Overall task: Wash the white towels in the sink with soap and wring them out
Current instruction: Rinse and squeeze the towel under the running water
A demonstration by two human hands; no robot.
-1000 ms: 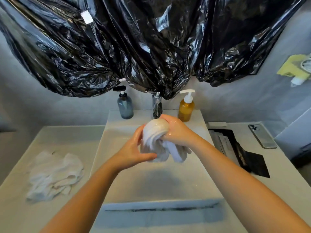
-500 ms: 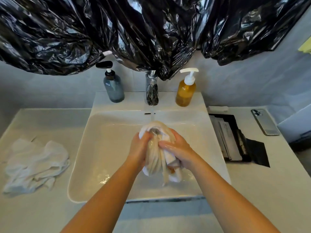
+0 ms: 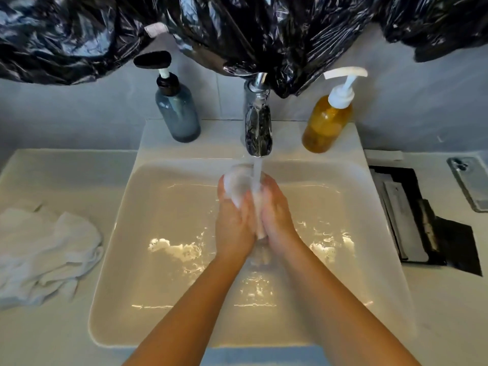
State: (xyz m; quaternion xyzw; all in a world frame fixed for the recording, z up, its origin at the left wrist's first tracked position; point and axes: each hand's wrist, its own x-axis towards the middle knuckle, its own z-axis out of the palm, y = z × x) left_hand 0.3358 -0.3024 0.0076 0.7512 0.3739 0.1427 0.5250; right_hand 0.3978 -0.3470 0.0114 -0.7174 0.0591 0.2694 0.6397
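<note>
A bunched white towel (image 3: 239,184) is squeezed between my two hands over the white sink (image 3: 158,233), right under the running stream from the chrome faucet (image 3: 257,122). My left hand (image 3: 233,228) grips the towel from the left and my right hand (image 3: 276,217) grips it from the right, palms facing each other. Most of the cloth is hidden between them. Shallow water glints on the basin floor. A second crumpled white towel (image 3: 45,254) lies on the counter to the left of the sink.
A grey-blue pump bottle (image 3: 178,112) stands left of the faucet and an amber soap bottle (image 3: 326,122) right of it. Black plastic sheeting (image 3: 237,30) hangs over the wall above. A dark recessed slot (image 3: 422,220) and a phone (image 3: 470,186) sit on the right counter.
My hands have carried the towel down and forward from mid-air into the basin, under the tap. Water now pours onto it. My view has tilted down and closer to the sink.
</note>
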